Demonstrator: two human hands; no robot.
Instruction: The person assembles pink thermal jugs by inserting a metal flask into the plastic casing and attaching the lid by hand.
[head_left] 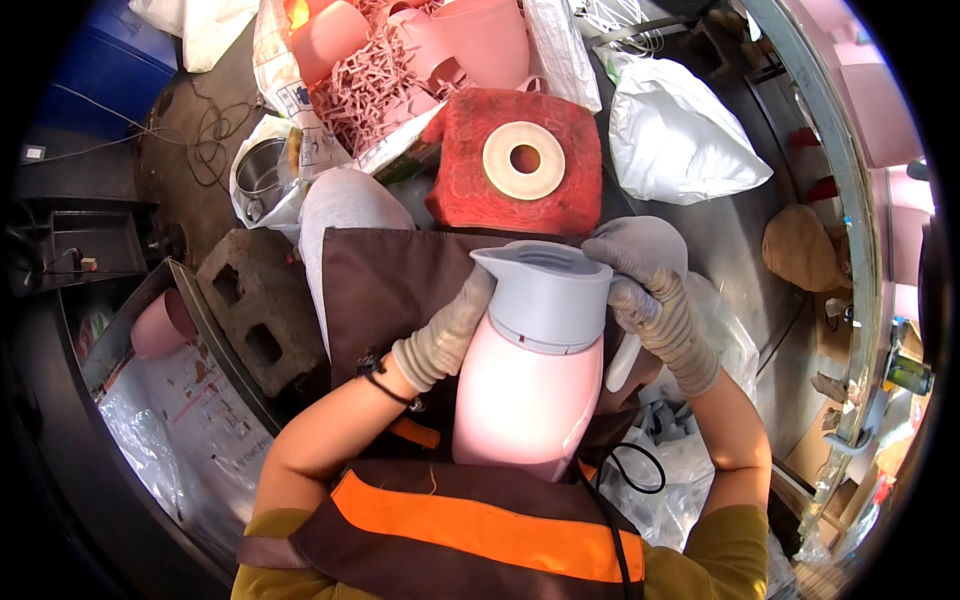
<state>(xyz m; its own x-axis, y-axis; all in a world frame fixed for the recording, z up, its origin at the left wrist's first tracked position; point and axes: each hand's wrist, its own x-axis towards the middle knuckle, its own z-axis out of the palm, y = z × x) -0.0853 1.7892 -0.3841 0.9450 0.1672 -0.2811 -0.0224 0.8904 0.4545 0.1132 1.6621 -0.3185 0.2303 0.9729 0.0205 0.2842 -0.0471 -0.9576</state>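
Cluttered floor (188, 128); left hand (452, 335) and right hand (660, 318) clasp pink jug (528, 400) by its grey top (548, 300), smooth, might slip if either loosens.

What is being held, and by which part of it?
A pink jug, by its grey top: left hand beneath the spout, right hand on the handle side.

Head fisheye is looking steeply down from above | is facing the lap (375, 285) | is sitting near both hands (450, 335), mid-frame
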